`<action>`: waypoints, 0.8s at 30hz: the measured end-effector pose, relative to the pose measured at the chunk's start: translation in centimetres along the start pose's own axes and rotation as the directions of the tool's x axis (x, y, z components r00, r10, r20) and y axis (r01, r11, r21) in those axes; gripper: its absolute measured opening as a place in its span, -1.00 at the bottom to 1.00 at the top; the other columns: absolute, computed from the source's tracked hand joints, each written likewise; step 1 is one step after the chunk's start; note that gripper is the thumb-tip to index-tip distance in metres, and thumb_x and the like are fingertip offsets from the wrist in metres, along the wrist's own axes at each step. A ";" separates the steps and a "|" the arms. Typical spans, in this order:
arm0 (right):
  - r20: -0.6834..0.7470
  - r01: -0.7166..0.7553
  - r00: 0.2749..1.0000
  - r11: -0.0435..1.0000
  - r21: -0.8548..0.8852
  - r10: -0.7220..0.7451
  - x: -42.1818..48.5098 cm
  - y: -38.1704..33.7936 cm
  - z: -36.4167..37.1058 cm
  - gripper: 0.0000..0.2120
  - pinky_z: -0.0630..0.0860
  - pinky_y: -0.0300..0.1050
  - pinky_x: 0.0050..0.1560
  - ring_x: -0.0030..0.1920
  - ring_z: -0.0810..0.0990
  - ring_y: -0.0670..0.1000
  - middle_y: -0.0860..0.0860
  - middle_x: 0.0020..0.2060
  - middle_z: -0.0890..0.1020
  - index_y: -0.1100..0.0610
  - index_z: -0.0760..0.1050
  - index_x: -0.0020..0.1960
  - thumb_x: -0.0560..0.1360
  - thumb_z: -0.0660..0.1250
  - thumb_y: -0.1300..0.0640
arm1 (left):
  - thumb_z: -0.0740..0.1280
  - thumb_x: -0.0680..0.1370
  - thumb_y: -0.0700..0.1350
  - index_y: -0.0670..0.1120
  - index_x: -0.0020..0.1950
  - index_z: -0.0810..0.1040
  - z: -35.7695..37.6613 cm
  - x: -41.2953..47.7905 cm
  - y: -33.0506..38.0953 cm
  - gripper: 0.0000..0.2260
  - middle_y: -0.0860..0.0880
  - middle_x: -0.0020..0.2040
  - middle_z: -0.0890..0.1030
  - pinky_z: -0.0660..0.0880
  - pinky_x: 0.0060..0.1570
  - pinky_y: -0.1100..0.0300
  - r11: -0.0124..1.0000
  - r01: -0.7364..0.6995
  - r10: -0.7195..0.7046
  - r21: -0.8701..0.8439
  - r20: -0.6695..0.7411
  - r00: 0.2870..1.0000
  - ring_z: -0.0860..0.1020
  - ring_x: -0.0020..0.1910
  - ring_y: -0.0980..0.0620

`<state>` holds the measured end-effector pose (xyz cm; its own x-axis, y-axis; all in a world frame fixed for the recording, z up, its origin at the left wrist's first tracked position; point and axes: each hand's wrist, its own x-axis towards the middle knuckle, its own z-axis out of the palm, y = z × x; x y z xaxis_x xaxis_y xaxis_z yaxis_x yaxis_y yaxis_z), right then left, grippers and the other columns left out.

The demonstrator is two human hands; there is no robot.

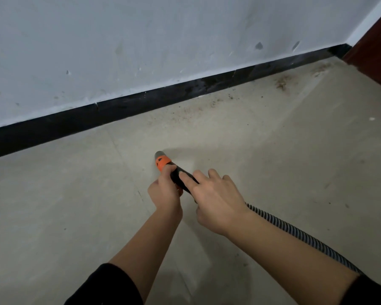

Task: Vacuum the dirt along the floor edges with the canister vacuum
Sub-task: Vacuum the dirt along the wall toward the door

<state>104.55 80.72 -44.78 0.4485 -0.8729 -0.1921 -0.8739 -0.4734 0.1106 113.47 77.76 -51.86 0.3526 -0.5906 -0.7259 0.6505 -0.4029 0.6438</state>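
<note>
- Landmark: glossy black skirting board at the foot of the scuffed pale grey plaster wall.
- Black plastic vacuum wand with orange collar and grey tip: out on the beige tiled floor, well apart from the skirting board. The tip points toward the board and sits low. Cannot tell whether it touches the floor.
- Left hand: fingers curled round the vacuum wand just behind the orange collar, gripping it.
- Right hand: lies over the rear of the vacuum wand. Fingers are spread and fairly straight, with the index finger laid along the black tube. No closed grip seen.
- Ribbed black-and-grey flexible hose: emerges beneath the right wrist and trails away from the skirting board.
- Brown crumbly dirt: scattered on the floor close to the skirting board. It is densest toward the board's far-right end, near the reddish-brown wooden door frame.
- Black sleeves on both forearms.
</note>
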 end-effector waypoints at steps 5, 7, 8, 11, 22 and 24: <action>0.006 0.022 1.000 1.000 -0.001 -0.022 -0.1 -0.1 0.1 -0.29 0.29 -0.01 -0.11 0.12 0.39 0.14 0.04 0.21 0.39 0.03 0.02 0.52 0.47 0.28 0.18 | 0.40 0.44 -0.14 -0.20 -0.26 0.50 -0.7 -0.6 0.2 -0.84 -0.15 -0.24 0.52 0.47 -0.25 0.11 1.000 -0.009 0.009 -0.001 -0.026 1.000 0.50 -0.26 -0.07; 0.000 0.028 1.000 1.000 0.002 -0.028 0.2 -0.3 0.1 -0.29 0.28 -0.02 -0.13 0.12 0.40 0.14 0.04 0.20 0.40 0.03 0.03 0.52 0.47 0.28 0.19 | 0.40 0.45 -0.14 -0.20 -0.25 0.51 -1.0 -0.5 0.7 -0.84 -0.14 -0.24 0.53 0.48 -0.23 0.11 1.000 -0.014 0.014 0.004 -0.031 0.999 0.51 -0.27 -0.07; -0.004 0.031 1.000 1.000 0.006 -0.031 0.4 -0.5 0.2 -0.29 0.28 -0.03 -0.14 0.11 0.40 0.14 0.04 0.20 0.40 0.03 0.03 0.52 0.47 0.27 0.20 | 0.40 0.45 -0.13 -0.20 -0.25 0.51 -1.2 -0.3 0.9 -0.84 -0.15 -0.23 0.54 0.49 -0.21 0.10 1.000 -0.020 0.020 0.006 -0.033 0.999 0.52 -0.26 -0.07; -0.008 0.039 0.999 0.999 0.027 -0.039 1.1 -1.1 0.4 -0.29 0.28 -0.03 -0.14 0.11 0.39 0.13 0.04 0.20 0.40 0.03 0.02 0.53 0.48 0.27 0.21 | 0.41 0.44 -0.13 -0.19 -0.23 0.53 -1.7 0.2 1.4 -0.85 -0.15 -0.21 0.58 0.52 -0.16 0.08 0.999 -0.034 0.034 0.008 -0.045 0.998 0.55 -0.24 -0.08; -0.013 -0.070 0.997 0.998 -0.005 0.070 -0.1 2.4 1.0 -0.32 0.31 0.00 -0.12 0.13 0.41 0.15 0.05 0.21 0.40 0.03 0.02 0.52 0.50 0.27 0.16 | 0.43 0.47 -0.12 -0.18 -0.09 0.58 0.9 1.0 0.2 -0.86 -0.09 -0.26 0.60 0.47 -0.31 0.20 0.985 0.080 -0.112 0.152 0.215 0.970 0.50 -0.39 0.02; -0.008 -0.103 0.995 0.995 -0.003 0.103 -0.7 3.6 1.3 -0.35 0.36 0.01 -0.09 0.13 0.41 0.15 0.05 0.21 0.40 0.03 0.02 0.52 0.52 0.24 0.15 | 0.42 0.49 -0.11 -0.19 -0.05 0.58 2.1 0.9 -0.4 -0.85 -0.10 -0.22 0.62 0.49 -0.27 0.21 0.978 0.100 -0.147 0.183 0.264 0.953 0.55 -0.29 -0.01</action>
<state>100.84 79.73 -45.51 0.3574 -0.9180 -0.1721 -0.9150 -0.3811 0.1326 112.10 75.91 -52.26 0.0625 -0.6883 -0.7227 0.5485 -0.5813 0.6011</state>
